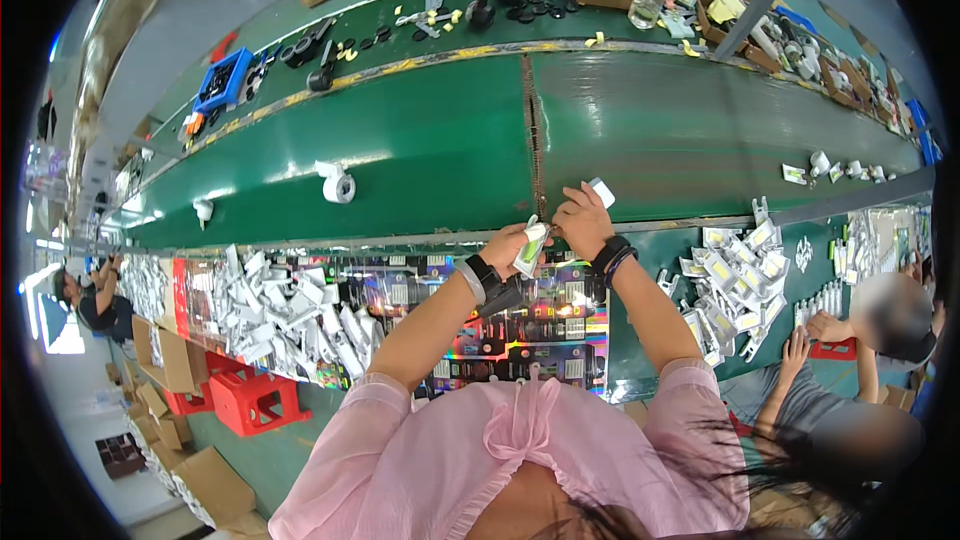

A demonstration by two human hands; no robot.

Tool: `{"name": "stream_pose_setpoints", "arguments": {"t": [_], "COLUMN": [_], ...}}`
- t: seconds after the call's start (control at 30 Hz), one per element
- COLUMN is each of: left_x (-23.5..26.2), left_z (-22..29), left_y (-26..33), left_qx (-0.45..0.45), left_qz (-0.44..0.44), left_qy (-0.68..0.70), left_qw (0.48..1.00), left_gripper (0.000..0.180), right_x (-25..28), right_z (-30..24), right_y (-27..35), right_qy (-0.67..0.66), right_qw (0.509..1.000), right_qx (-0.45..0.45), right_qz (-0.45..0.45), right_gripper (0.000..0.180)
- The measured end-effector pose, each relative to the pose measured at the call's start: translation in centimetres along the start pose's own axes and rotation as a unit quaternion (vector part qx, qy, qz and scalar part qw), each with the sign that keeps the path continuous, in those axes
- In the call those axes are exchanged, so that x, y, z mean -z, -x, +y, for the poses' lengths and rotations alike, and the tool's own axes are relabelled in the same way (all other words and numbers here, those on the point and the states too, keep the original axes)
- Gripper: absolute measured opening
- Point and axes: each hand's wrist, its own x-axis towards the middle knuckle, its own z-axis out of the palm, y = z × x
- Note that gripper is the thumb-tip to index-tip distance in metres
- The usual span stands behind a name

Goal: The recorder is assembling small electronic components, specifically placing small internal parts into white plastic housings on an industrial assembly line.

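Note:
My left hand is closed around a small white plastic part with a yellow-green panel, held tilted in front of my chest. Close beside it, my right hand has bent fingers, and a white block-shaped piece sticks out past them. The two hands almost meet at the near edge of the green conveyor belt. Left of my arms lies a heap of white plastic parts. To the right is a pile of white parts with yellow panels.
Two white round-headed items, a larger one and a smaller one, sit on the belt. Printed colourful sheets cover the table before me. Beyond the belt is a shelf with black parts and a blue bin. A co-worker's hands are at right.

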Motion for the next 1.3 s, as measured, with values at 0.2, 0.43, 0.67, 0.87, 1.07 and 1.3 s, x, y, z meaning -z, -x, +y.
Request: {"name": "stream_pose_setpoints", "arguments": {"t": [0.2,0.43,0.67,0.87,1.07,1.3], "left_x": [-1.9,-4.6,-4.9,-5.0,-4.5,-3.6], "left_z": [0.2,-1.7,-4.0,-4.6,-4.9,-3.5], "left_y": [6.3,16.5,24.2,28.6,31.4,34.5], "left_qx": [-0.074,-0.139,-0.184,-0.195,-0.251,-0.277], "left_qz": [0.021,0.007,0.029,-0.011,-0.040,-0.044], "left_qy": [0.001,0.063,0.020,0.042,-0.003,-0.086], "left_qw": [0.997,0.988,0.982,0.980,0.967,0.956], "left_gripper": [0.037,0.047,0.038,0.030,0.043,0.053], "right_x": [3.7,9.7,13.6,15.4,15.3,15.7], "right_z": [-3.1,-14.2,-21.8,-26.8,-29.9,-32.6], "right_y": [1.0,3.5,5.1,6.2,6.3,5.1], "right_qy": [-0.096,-0.369,-0.310,-0.272,-0.280,-0.286], "right_qw": [0.995,0.891,0.909,0.910,0.910,0.909], "right_qx": [0.024,-0.167,-0.067,-0.050,-0.048,-0.022], "right_qz": [0.007,0.203,0.271,0.310,0.302,0.304], "right_gripper": [0.017,0.024,0.017,0.021,0.020,0.018]}}
